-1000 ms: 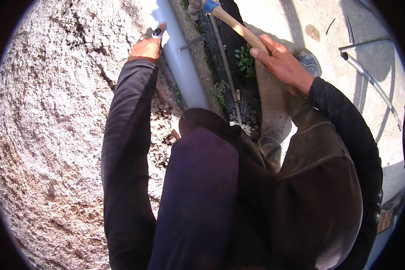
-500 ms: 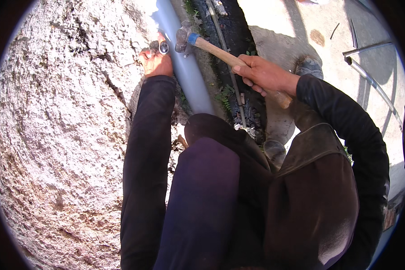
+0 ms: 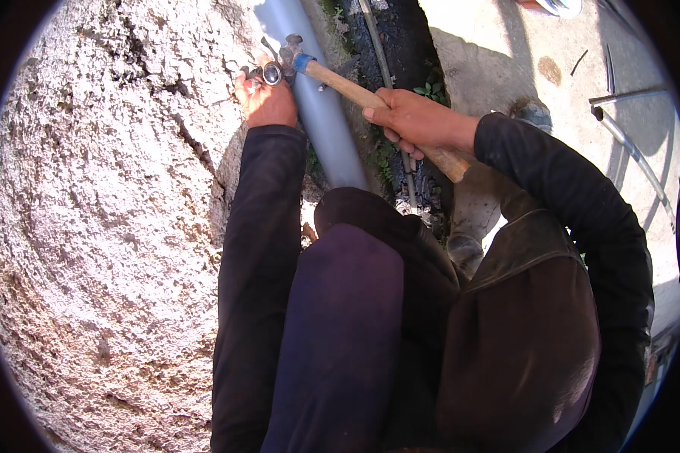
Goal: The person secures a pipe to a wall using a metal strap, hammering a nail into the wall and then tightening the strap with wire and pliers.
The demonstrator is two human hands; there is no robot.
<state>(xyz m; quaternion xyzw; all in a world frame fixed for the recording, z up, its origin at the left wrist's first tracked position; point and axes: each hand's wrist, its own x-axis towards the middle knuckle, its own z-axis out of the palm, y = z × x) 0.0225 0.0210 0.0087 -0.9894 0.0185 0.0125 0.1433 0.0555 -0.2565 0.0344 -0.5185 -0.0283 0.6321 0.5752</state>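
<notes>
My right hand [image 3: 419, 121] is closed round the wooden handle of a hammer [image 3: 347, 87] with a blue band below its metal head. The head is over the grey pipe [image 3: 329, 136], right beside a shiny, round-ended metal piece [image 3: 272, 73] at my left hand. My left hand [image 3: 266, 104] is closed on that piece, against the rough wall and close to the pipe's left side. A dark, thin strip sticks up just above it. The rest of the piece is hidden by my fingers, and whether the hammer touches it I cannot tell.
The rough pale wall [image 3: 113, 226] fills the left side. Right of the pipe runs a dark wet channel with a thin rod [image 3: 378, 38] and small plants. Farther right, bent metal lengths [image 3: 635, 143] lie on concrete. My knees are below the pipe.
The hammer head has moved left, from over the pipe to beside the round metal end. My right hand has shifted left with it. The whole view has moved slightly.
</notes>
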